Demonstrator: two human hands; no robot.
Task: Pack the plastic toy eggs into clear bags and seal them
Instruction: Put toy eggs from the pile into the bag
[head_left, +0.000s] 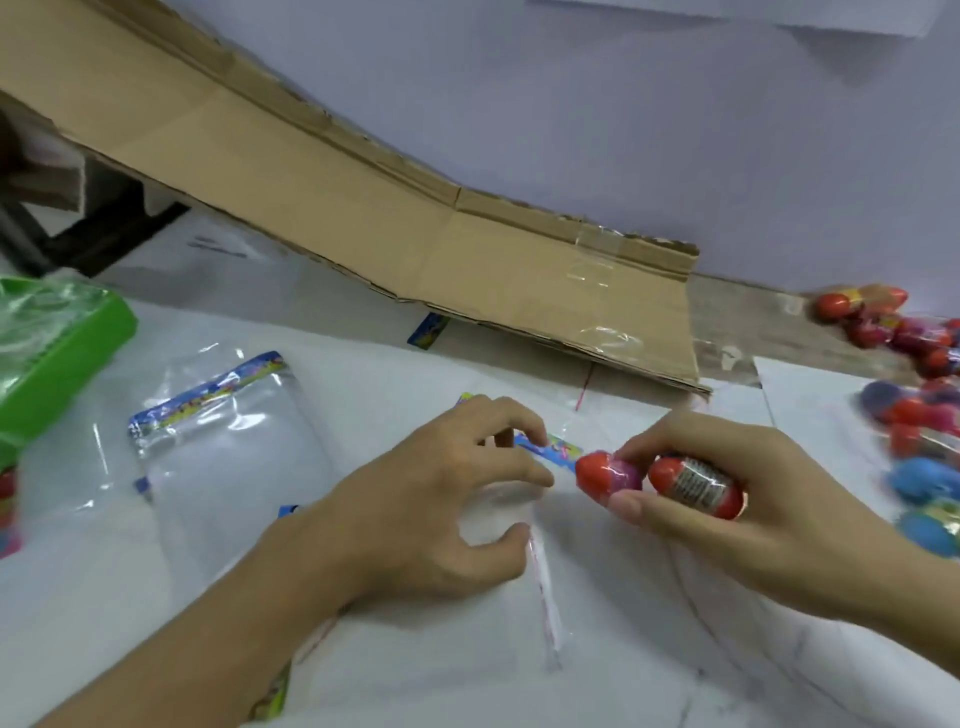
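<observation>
Your right hand (737, 499) grips two toy eggs (670, 480), tips pointed at mouth of clear bag (524, 525) lying flat on white table (623, 675), centre. Your left hand (441, 499) pinches bag's opening edge w/ curled fingers, next to printed header strip. Spare bags (223, 457) stacked left. Loose egg pile (914, 415) far right. Cardboard sheet (363, 192) leans at back; green tray (57, 358) left edge.

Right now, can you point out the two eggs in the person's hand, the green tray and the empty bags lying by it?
two eggs (696, 486), head view, label of the right-hand egg.
green tray (62, 364), head view, its near side wall.
empty bags (228, 467), head view, clear middle of the top bag.
</observation>
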